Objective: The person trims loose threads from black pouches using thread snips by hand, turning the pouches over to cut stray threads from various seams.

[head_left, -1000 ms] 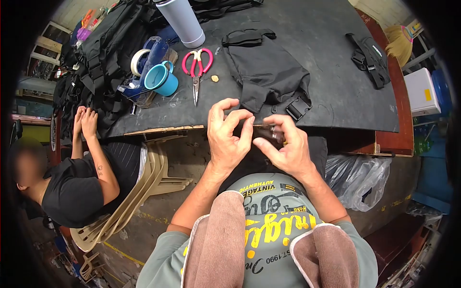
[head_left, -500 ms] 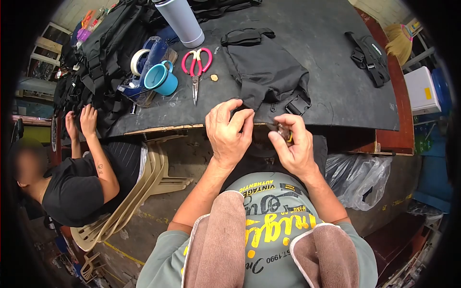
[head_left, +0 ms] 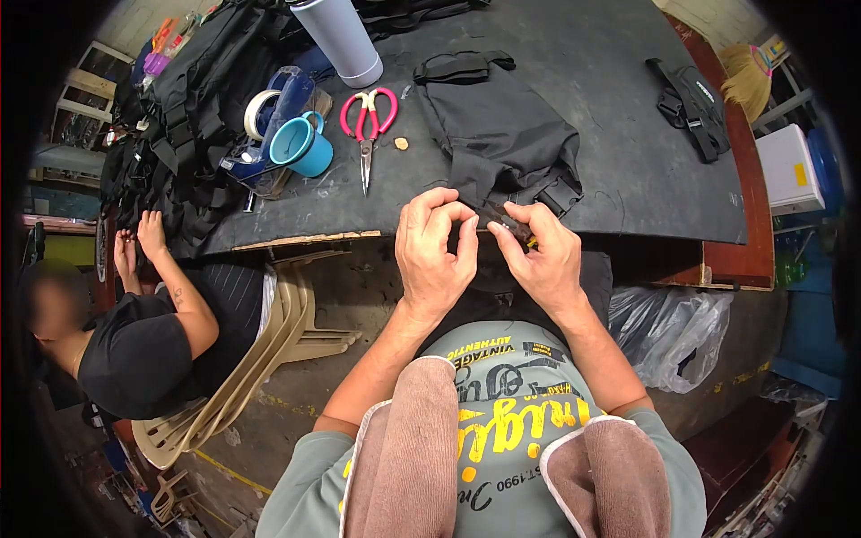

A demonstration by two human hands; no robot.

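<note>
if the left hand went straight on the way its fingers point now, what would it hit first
Most likely the near end of the black fabric bag, on the black-topped table just beyond the left hand; depth is unclear, so the two may be touching.

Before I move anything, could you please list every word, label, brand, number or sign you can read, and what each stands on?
"VINTAGE": grey-green T-shirt
"AUTHENTIC": same T-shirt
"ST.1990": same T-shirt
Not fully legible: the T-shirt's large yellow script and dark lettering, partly covered.
Too small to read: the white mark on the black strapped item, and anything on the white box's yellow label.
</note>
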